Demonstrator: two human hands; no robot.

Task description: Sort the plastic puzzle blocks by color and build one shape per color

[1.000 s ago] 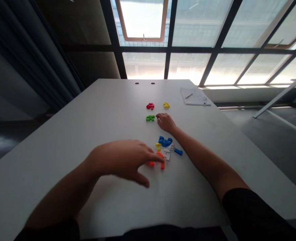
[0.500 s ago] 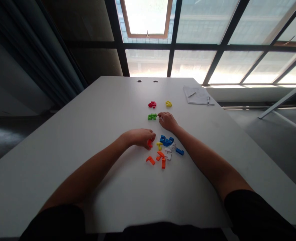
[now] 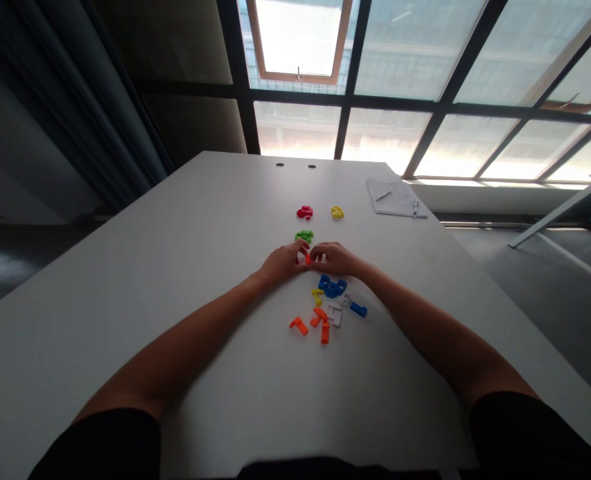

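Note:
My left hand (image 3: 284,259) has its fingers closed on a small red-orange plastic piece (image 3: 308,258), just above the table. From the other side my right hand (image 3: 336,258) meets it, its bent fingertips at the same piece; the fingers partly hide its shape. Right behind the hands lies a cluster of green plastic pieces (image 3: 304,236). Nearer to me is a loose group: blue pieces (image 3: 332,287), a yellow piece (image 3: 317,296), white pieces (image 3: 335,315), a single blue piece (image 3: 358,309) and several orange pieces (image 3: 325,332).
Farther back on the white table (image 3: 215,213) are a cluster of red pieces (image 3: 304,213) and a cluster of yellow pieces (image 3: 337,212). Paper sheets (image 3: 395,200) with pens on them lie near the right edge. Windows stand beyond the table's far end.
My left hand has moved forward and slightly right with the red-orange piece. My right hand has come back toward me from beside the green cluster and meets it.

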